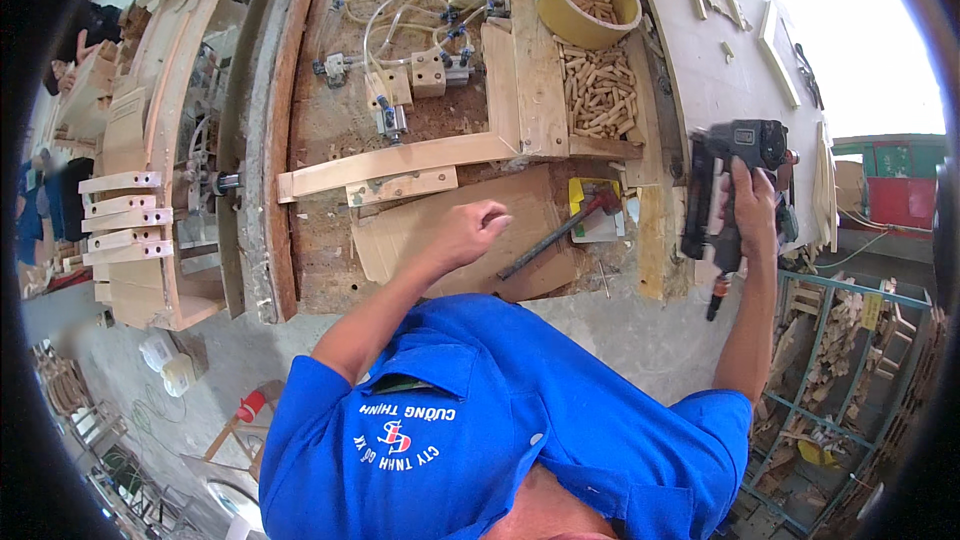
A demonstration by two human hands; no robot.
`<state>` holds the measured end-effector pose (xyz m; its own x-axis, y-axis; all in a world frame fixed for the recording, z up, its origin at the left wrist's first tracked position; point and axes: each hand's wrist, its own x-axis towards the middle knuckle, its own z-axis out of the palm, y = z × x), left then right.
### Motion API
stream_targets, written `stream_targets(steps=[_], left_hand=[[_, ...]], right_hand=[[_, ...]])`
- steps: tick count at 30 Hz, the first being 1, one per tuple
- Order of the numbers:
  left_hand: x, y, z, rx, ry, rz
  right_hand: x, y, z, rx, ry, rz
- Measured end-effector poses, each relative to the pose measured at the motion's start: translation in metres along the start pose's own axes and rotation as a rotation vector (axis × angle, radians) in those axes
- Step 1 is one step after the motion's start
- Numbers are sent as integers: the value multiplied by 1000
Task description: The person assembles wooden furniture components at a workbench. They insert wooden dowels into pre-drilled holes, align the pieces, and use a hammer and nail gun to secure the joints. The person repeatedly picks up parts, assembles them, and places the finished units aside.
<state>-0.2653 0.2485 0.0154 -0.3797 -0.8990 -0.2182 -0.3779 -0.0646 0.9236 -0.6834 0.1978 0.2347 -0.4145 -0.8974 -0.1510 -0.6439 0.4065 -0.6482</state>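
My right hand (752, 205) is wrapped around the grip of a black nail gun (738, 155), held up over the right side of the bench. My left hand (474, 234) is curled closed above a cardboard sheet (405, 240); whatever its fingers may hold is hidden. Ahead of it, a long pale wooden strip (400, 165) meets an upright wooden piece (502, 80) at a corner. A shorter wooden block (405, 185) lies against the strip's near side. To the right of my left hand, a hammer (550, 243) rests slantwise on the cardboard, its red head by a yellow-and-white packet (598, 225).
Pneumatic cylinders (428, 75) with clear tubes occupy the far bench. A yellow tub (580, 25) of dowels stands over a compartment of loose dowels (600, 95). Drilled wooden pieces (125, 210) are stacked at left. A blue-green metal rack (815, 370) holds wood scraps at right.
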Motion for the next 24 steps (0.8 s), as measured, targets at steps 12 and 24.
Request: stream_targets(steps=[12, 24], left_hand=[[68, 6, 17, -783, 4, -189], [71, -5, 21, -1062, -54, -214]], right_hand=[[-46, -78, 239, 507, -492, 9], [-43, -96, 253, 215, -487, 76]])
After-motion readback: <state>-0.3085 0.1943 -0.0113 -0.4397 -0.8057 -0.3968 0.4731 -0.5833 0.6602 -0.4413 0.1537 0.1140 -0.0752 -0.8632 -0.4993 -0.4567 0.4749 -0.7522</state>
